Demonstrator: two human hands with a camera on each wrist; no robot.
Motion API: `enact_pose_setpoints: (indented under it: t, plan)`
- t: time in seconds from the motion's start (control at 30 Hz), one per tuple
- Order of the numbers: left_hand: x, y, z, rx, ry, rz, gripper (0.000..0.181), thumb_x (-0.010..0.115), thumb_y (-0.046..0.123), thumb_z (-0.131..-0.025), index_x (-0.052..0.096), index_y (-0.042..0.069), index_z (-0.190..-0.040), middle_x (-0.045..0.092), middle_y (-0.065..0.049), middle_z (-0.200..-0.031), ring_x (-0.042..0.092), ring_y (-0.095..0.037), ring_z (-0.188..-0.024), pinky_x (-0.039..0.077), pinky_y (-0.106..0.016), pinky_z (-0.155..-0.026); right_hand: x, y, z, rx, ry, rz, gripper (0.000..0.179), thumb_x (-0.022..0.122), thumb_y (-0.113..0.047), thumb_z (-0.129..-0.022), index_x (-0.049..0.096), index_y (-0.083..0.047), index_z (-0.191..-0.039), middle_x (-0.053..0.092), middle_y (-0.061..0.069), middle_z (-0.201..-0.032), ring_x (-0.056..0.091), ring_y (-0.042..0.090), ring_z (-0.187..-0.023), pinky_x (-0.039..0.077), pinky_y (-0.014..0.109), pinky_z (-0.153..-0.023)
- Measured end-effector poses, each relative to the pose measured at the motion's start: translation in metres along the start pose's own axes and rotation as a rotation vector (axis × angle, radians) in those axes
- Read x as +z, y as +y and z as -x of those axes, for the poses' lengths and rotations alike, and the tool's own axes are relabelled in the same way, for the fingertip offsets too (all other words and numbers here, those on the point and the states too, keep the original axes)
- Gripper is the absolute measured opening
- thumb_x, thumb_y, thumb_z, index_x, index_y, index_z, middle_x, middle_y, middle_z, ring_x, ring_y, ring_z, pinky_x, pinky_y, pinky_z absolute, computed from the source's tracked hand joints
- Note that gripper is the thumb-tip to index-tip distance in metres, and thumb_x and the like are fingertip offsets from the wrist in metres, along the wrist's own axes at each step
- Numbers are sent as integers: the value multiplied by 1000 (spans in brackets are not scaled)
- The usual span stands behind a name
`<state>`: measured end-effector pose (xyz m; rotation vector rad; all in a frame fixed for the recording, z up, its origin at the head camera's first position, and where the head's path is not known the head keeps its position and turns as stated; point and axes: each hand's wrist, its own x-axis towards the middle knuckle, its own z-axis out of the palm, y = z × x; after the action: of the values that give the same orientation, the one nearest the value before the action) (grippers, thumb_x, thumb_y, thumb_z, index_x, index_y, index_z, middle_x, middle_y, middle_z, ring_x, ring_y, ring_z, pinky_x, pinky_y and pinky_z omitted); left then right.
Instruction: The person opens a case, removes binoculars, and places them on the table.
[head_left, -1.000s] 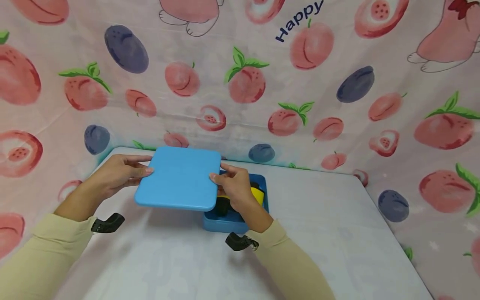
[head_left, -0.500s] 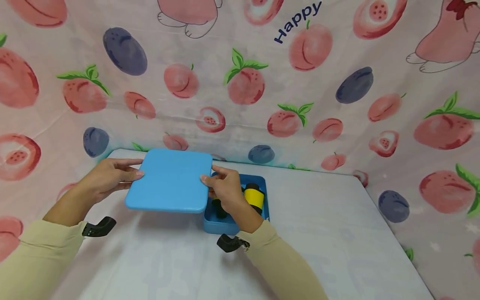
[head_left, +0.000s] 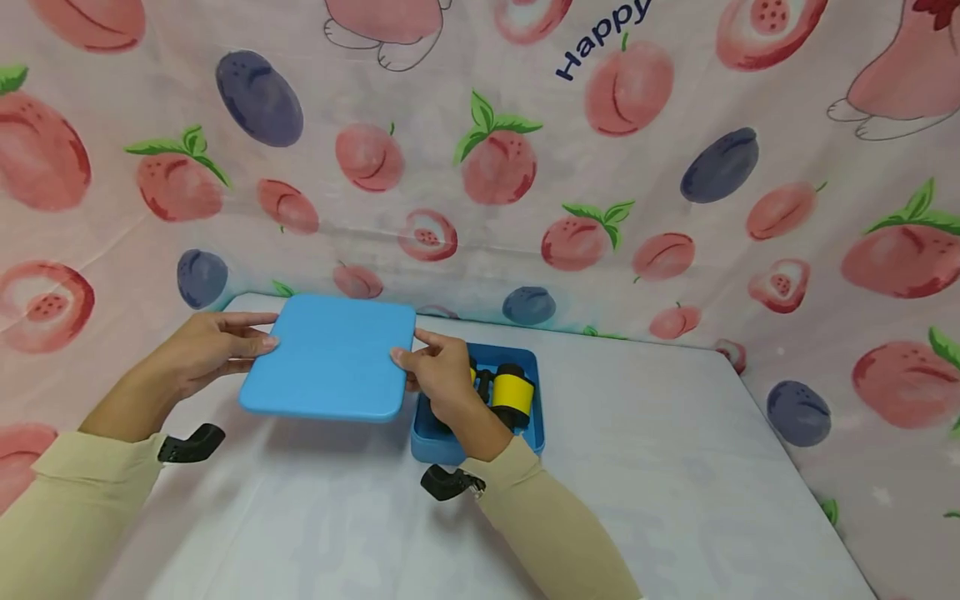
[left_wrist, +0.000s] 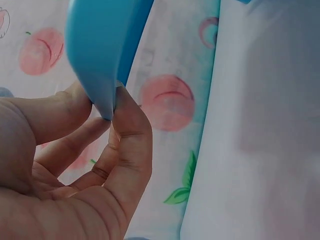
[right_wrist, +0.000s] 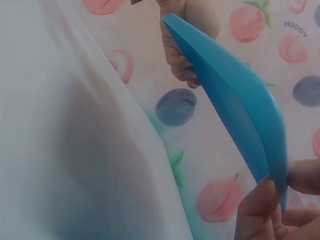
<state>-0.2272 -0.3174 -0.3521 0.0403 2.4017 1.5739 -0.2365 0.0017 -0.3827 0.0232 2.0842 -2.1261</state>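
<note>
Both hands hold a flat light-blue lid point(head_left: 330, 357) with rounded corners above the table, left of a blue box. My left hand point(head_left: 213, 350) pinches its left edge between thumb and fingers; the left wrist view shows the fingertips on the underside of the lid point(left_wrist: 100, 50). At the right edge, my right hand point(head_left: 442, 371) pinches with the thumb on top and fingers beneath. Behind the right forearm stands the open blue box point(head_left: 438, 450), partly covered by that hand. Inside it lie yellow and black binoculars point(head_left: 513, 390), their left half mostly hidden by the right hand.
A white cloth covers the table point(head_left: 660, 467). Close behind it hangs a fruit-print curtain point(head_left: 450, 167), which also runs down the left and right sides. Black camera mounts point(head_left: 191, 443) stick out from both wrists. The lid's shadow falls on the cloth below.
Both hands have carried the lid to the left, away from over the box. More of the binoculars and the box interior now shows. The box stays in place.
</note>
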Motion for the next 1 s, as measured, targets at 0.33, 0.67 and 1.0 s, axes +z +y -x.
enact_pose_setpoints:
  t: [0.33,0.67,1.0]
  plan:
    - [-9,-11,3,1,-9,6,76,66,26,-104,27,-3,-163,66,17,-102,66,5,-98,58,-16,-86,12,3,2,16,2,-1,58,79,-13,-93,59,-9,-148,62,3,-81,70,10,-62,65,29,-67]
    - [-10,-21,4,-5,-5,38,79,69,27,-102,27,-5,-162,68,17,-103,69,3,-98,59,-17,-86,18,11,1,3,-3,8,57,78,-14,-94,59,-7,-148,62,5,-83,69,10,-62,65,31,-68]
    - [-21,-23,5,-3,3,53,73,70,26,-101,35,3,-162,68,17,-103,69,2,-98,60,-18,-86,28,10,-1,-14,5,-2,58,78,-14,-94,59,-8,-148,62,5,-83,69,10,-61,65,31,-69]
